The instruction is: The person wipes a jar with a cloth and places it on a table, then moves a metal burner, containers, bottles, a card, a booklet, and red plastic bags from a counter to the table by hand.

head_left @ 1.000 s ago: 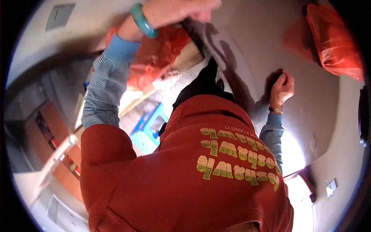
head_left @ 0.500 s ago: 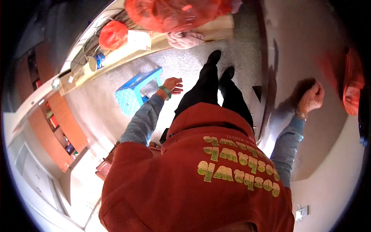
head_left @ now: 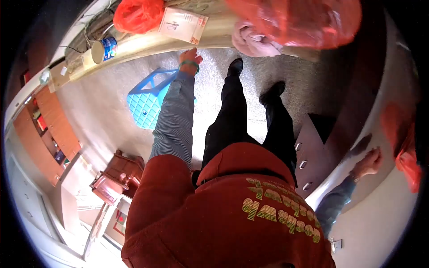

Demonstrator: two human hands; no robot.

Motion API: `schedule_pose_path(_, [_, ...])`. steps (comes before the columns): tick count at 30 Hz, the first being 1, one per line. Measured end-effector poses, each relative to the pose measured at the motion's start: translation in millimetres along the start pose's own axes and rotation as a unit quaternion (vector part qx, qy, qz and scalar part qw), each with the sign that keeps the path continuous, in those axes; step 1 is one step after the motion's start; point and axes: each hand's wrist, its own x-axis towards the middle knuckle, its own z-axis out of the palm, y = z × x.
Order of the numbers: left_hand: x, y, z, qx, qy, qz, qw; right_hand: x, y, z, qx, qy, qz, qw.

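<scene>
My left hand (head_left: 191,58), with a green bangle at the wrist, is beside the edge of the wooden table (head_left: 220,42), just below a white printed booklet (head_left: 183,24). Its thumb and fingers look apart, with nothing visible between them. A blue plastic stool (head_left: 144,106) stands under my left forearm. My right hand (head_left: 369,161) is at the far right, close to the pale wall surface, with its fingers curled in and no object visible in it. A red plastic bag (head_left: 407,163) hangs to its right.
On the table lie a red bag (head_left: 138,15), a larger red bag (head_left: 308,22), a pink cloth (head_left: 252,40), cables and a blue-labelled can (head_left: 107,50). Drawers (head_left: 308,156) stand right of my legs. Wooden furniture (head_left: 117,175) is at the left.
My left hand first came down from the top, then moved up to the table edge. My right hand has shifted down and right in view. The view has moved, showing more floor and table.
</scene>
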Motion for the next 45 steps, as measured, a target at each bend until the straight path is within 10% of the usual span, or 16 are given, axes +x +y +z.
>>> schedule_pose_path(2, [17,13,-1,-0.021,0.008,0.005,1.0,-66,-5,29,-0.143,-0.102,-0.168,0.97])
schedule_pose_path(4, [49,12,-10,-0.015,-0.003,0.022,1.0,-125,-14,66,0.134,-0.326,0.091,0.931])
schedule_pose_path(10, [108,12,-18,-0.166,0.037,-0.09,0.981,-264,-127,198,0.019,-0.587,0.005,0.809])
schedule_pose_path(16, [89,13,6,-0.175,0.106,0.022,0.979,-296,-140,331,-0.001,-0.592,-0.309,0.744])
schedule_pose_path(26, [72,20,-3,-0.219,0.081,-0.035,0.972,-355,-170,532,-0.147,-0.504,-0.393,0.755])
schedule_pose_path(32, [58,23,-14,-0.151,0.076,-0.014,0.986,-352,-151,537,-0.161,-0.602,-0.278,0.731])
schedule_pose_path(37, [43,14,-44,-0.197,-0.062,-0.133,0.969,-333,-181,443,0.026,-0.797,0.053,0.6])
schedule_pose_path(45, [-84,16,-45,-0.19,-0.28,-0.097,0.936,-301,-159,299,0.184,-0.771,0.303,0.529])
